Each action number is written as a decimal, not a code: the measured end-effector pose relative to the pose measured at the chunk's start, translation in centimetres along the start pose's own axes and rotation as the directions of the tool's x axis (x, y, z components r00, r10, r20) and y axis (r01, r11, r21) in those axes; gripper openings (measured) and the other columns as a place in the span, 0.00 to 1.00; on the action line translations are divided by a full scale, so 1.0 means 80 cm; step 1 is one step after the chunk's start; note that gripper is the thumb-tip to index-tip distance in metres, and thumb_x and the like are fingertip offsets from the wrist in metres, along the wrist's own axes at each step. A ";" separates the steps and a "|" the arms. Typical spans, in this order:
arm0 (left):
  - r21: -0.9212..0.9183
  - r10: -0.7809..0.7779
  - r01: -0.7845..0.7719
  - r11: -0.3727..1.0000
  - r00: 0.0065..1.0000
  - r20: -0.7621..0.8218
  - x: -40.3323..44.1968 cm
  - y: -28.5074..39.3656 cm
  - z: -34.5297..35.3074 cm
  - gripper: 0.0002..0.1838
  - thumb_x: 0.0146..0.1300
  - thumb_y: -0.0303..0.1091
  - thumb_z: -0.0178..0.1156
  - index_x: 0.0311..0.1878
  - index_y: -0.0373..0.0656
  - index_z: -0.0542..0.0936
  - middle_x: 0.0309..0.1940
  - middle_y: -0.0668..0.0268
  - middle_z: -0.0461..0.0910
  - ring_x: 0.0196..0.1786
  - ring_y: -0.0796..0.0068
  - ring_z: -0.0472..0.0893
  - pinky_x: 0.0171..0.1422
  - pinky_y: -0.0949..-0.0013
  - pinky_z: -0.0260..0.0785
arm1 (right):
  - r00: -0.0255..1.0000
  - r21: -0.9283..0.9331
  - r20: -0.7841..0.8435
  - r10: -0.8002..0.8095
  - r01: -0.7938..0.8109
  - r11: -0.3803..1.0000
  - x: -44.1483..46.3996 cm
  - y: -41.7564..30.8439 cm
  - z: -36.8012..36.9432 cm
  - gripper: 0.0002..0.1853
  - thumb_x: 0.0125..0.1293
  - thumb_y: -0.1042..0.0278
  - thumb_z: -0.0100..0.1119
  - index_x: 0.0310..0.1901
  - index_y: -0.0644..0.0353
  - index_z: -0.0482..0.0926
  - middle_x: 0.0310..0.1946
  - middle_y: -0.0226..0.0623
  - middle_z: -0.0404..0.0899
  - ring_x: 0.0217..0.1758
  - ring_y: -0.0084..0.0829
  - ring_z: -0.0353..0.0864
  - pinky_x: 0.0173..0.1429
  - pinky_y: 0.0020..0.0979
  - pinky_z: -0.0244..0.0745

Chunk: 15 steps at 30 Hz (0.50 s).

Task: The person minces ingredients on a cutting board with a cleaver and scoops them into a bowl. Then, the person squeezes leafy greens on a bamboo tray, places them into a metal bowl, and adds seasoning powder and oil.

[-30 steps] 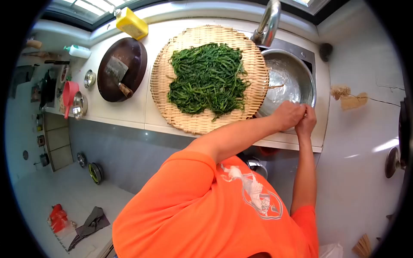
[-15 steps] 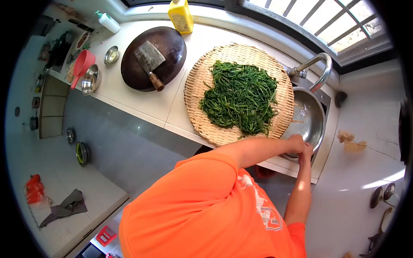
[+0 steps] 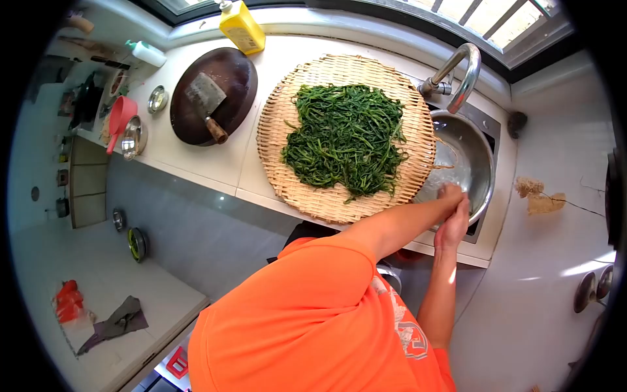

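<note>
My left hand (image 3: 449,194) reaches down over the metal basin (image 3: 483,150) in the sink. Its fingers are mostly hidden. My right hand (image 3: 452,227) presses against it from the near side, fingers stretched out along it; no object shows between the two. Shallow water with splashes or foam shows in the basin beside my hands. To their left, a round woven bamboo tray (image 3: 277,137) overlaps the basin's edge. On the tray lies a spread pile of dark green, limp leafy stems (image 3: 346,140). A curved metal faucet (image 3: 467,75) stands behind the basin.
On the counter's left lie an upturned dark wok or lid (image 3: 186,121) with a cleaver (image 3: 207,95) on it, a yellow bottle (image 3: 241,26), metal bowls (image 3: 157,99) and a pink dipper (image 3: 122,114). A wall (image 3: 555,150) stands close on the right.
My hands have shifted from a clasp near the basin's front edge to farther inside it. The right fingers now stretch along the left hand. The camera view has shifted slightly.
</note>
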State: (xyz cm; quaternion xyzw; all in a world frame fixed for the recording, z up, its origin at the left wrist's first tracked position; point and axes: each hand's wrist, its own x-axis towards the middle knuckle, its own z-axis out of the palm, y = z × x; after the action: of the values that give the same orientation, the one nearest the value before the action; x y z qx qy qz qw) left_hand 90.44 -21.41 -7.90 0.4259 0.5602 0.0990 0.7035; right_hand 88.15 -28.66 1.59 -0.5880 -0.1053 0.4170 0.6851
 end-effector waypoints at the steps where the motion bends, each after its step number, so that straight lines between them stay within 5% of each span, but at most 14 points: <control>1: 0.174 0.121 -0.123 0.977 0.992 0.026 -0.014 0.005 0.001 0.25 0.73 0.45 0.51 0.49 0.28 0.82 0.55 0.38 0.83 0.56 0.42 0.84 0.61 0.49 0.77 | 0.999 0.058 0.026 0.021 -0.023 0.998 0.001 0.002 0.004 0.25 0.84 0.51 0.44 0.69 0.63 0.72 0.66 0.42 0.76 0.68 0.37 0.74 0.76 0.36 0.66; 3: 0.093 0.177 -0.183 0.979 0.982 0.064 -0.049 0.022 0.008 0.26 0.74 0.46 0.49 0.49 0.27 0.82 0.55 0.37 0.82 0.57 0.42 0.84 0.63 0.48 0.75 | 0.996 0.092 0.080 0.041 -0.049 0.995 0.013 -0.009 -0.008 0.35 0.84 0.42 0.35 0.81 0.56 0.56 0.82 0.42 0.55 0.83 0.38 0.56 0.85 0.40 0.49; 6: -0.223 0.163 -0.131 0.966 0.977 0.135 -0.104 0.039 0.010 0.28 0.75 0.47 0.47 0.50 0.27 0.82 0.55 0.37 0.82 0.59 0.41 0.83 0.65 0.47 0.74 | 0.997 -0.117 0.059 0.049 -0.041 0.992 0.055 0.004 -0.059 0.37 0.83 0.40 0.40 0.81 0.59 0.57 0.80 0.41 0.57 0.80 0.37 0.59 0.82 0.39 0.53; 7: -0.254 0.190 -0.146 0.956 0.970 0.155 -0.122 0.044 0.001 0.28 0.76 0.48 0.46 0.50 0.27 0.82 0.55 0.36 0.82 0.59 0.40 0.82 0.66 0.46 0.73 | 0.991 -0.172 -0.011 0.133 -0.133 0.976 0.070 -0.001 -0.073 0.33 0.82 0.42 0.44 0.75 0.60 0.64 0.72 0.42 0.67 0.72 0.37 0.67 0.76 0.40 0.61; 8: -0.202 0.253 -0.216 0.955 0.950 0.184 -0.140 0.054 -0.013 0.29 0.76 0.49 0.45 0.50 0.27 0.82 0.55 0.36 0.82 0.60 0.40 0.82 0.66 0.46 0.72 | 0.973 -0.214 -0.082 0.215 -0.228 0.950 0.083 -0.007 -0.086 0.30 0.81 0.43 0.47 0.70 0.62 0.72 0.64 0.42 0.76 0.64 0.37 0.76 0.70 0.41 0.70; 10: 0.111 0.447 -0.532 0.839 0.792 0.415 -0.184 0.088 -0.078 0.30 0.78 0.49 0.43 0.55 0.26 0.80 0.54 0.35 0.81 0.64 0.37 0.78 0.70 0.44 0.68 | 0.995 -0.377 0.061 0.084 -0.055 0.925 0.096 -0.026 -0.106 0.23 0.80 0.50 0.50 0.59 0.62 0.79 0.52 0.40 0.82 0.52 0.38 0.81 0.59 0.42 0.75; 12: 0.244 0.565 -0.617 0.748 0.786 0.252 -0.158 0.070 -0.072 0.28 0.75 0.48 0.48 0.50 0.27 0.83 0.50 0.37 0.83 0.58 0.37 0.81 0.65 0.45 0.71 | 0.944 -0.485 -0.027 -0.329 0.275 0.830 0.093 -0.027 -0.086 0.14 0.77 0.62 0.54 0.41 0.63 0.84 0.34 0.37 0.85 0.35 0.35 0.83 0.43 0.41 0.79; 13: 0.311 0.617 -0.641 0.702 0.765 0.185 -0.146 0.051 -0.069 0.26 0.73 0.47 0.50 0.48 0.28 0.84 0.49 0.38 0.84 0.55 0.37 0.83 0.62 0.45 0.73 | 0.972 -0.656 0.060 -0.229 0.211 0.724 0.103 -0.013 -0.099 0.14 0.77 0.62 0.54 0.42 0.64 0.84 0.34 0.37 0.85 0.35 0.33 0.82 0.43 0.40 0.80; 14: 0.564 0.696 -0.757 0.331 0.599 0.396 -0.138 0.033 -0.075 0.19 0.68 0.38 0.54 0.46 0.31 0.86 0.43 0.41 0.86 0.51 0.40 0.85 0.58 0.45 0.76 | 0.986 -0.801 0.126 -0.109 0.166 0.576 0.129 0.015 -0.129 0.13 0.76 0.63 0.55 0.43 0.65 0.84 0.35 0.38 0.86 0.35 0.31 0.82 0.43 0.39 0.80; 15: 0.610 0.611 -0.728 0.313 0.646 0.457 -0.145 0.038 -0.084 0.16 0.66 0.36 0.56 0.45 0.33 0.86 0.43 0.42 0.86 0.50 0.41 0.86 0.56 0.45 0.76 | 0.983 -0.905 0.184 0.016 0.163 0.393 0.149 0.028 -0.138 0.13 0.76 0.64 0.56 0.44 0.66 0.84 0.36 0.39 0.86 0.36 0.30 0.82 0.43 0.39 0.80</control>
State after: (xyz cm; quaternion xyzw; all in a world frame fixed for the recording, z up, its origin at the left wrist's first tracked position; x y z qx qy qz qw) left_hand 81.49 -23.40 2.39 0.8744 0.2671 0.1095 0.3900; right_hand 101.65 -28.42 -7.68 -0.8258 -0.3983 0.3063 0.2559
